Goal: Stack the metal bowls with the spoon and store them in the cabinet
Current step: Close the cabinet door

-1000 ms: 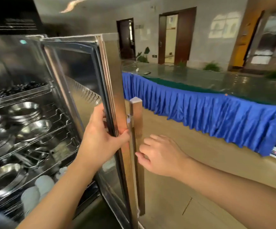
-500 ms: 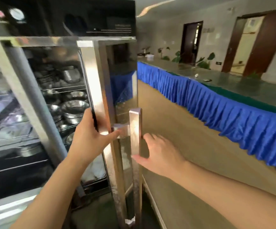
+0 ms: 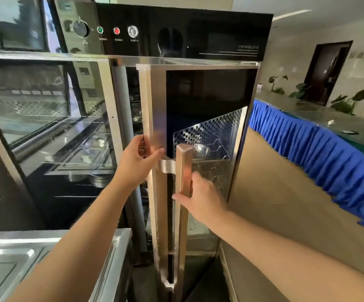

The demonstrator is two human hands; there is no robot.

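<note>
The steel cabinet (image 3: 176, 35) has a glass right door (image 3: 207, 101) that stands only a narrow gap ajar. My left hand (image 3: 139, 162) grips the door's free edge, fingers curled round its inner side. My right hand (image 3: 200, 199) rests against the tall vertical bar handle (image 3: 183, 171), fingers behind it. Metal bowls (image 3: 200, 150) show dimly through the glass on wire racks. A stack of metal plates (image 3: 98, 179) sits behind the left glass door. No spoon is visible.
A steel counter with a recessed tray (image 3: 46, 253) lies at the lower left, close to the cabinet. To the right a wooden counter front (image 3: 285, 192) carries a blue pleated skirt (image 3: 318, 153). Potted plants and a dark doorway are far right.
The door has swung from wide open to nearly shut, with both hands staying on it. The view has turned left, so the cabinet front and its control panel now face me.
</note>
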